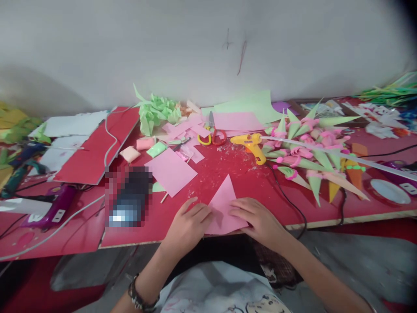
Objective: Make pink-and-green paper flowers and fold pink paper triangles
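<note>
Between my two hands, at the front edge of the red table, is a sheet of pink paper (224,212) with a pointed corner facing away from me. My left hand (193,221) grips its left side with curled fingers. On the right side, my right hand (253,218) pinches the paper, fingers on top and the thumb hidden. Another square of pink paper (171,171) lies ahead and to the left, with a thin stick (164,198) partly under it. Beyond the sheet rests a yellow glue gun (250,145), and scissors (216,137) with yellow and red handles lie further back.
Green and pink paper cones (309,152) are heaped at the right, near a white dish (390,191). Crumpled green paper (158,111) and a red board (97,148) are at the back left. A pixelated dark object (130,195) lies left; a purple power strip (58,206) sits beyond it.
</note>
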Demonstrator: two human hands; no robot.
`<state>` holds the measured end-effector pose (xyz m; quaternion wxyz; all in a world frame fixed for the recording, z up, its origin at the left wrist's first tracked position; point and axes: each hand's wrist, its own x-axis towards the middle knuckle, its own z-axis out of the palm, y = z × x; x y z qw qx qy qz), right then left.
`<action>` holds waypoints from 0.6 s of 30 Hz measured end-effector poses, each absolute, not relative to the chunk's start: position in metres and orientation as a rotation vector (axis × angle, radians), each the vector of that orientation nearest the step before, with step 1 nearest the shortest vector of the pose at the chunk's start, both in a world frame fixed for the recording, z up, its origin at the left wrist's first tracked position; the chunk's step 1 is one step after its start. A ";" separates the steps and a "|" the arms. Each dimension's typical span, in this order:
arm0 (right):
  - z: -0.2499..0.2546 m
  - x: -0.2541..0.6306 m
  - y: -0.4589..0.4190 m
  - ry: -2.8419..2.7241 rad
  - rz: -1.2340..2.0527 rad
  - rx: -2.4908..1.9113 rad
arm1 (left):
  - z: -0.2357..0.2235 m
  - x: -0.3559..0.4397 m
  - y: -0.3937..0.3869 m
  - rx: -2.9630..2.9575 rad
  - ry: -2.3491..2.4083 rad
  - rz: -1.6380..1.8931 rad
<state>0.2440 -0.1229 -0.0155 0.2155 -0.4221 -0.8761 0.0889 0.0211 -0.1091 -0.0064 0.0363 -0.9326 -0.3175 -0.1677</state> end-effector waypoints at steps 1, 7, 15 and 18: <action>-0.015 0.246 -0.121 -2.432 0.351 -1.171 | -0.006 0.021 -0.110 -2.871 -0.995 -0.480; -0.013 0.245 -0.114 -2.396 0.522 -1.229 | -0.010 0.022 -0.109 -2.979 -1.209 -0.543; -0.011 0.230 -0.103 -2.207 0.599 -1.369 | -0.010 0.027 -0.107 -2.861 -1.586 -0.686; -0.010 0.228 -0.101 -2.164 0.639 -1.428 | -0.011 0.027 -0.106 -2.786 -1.621 -0.651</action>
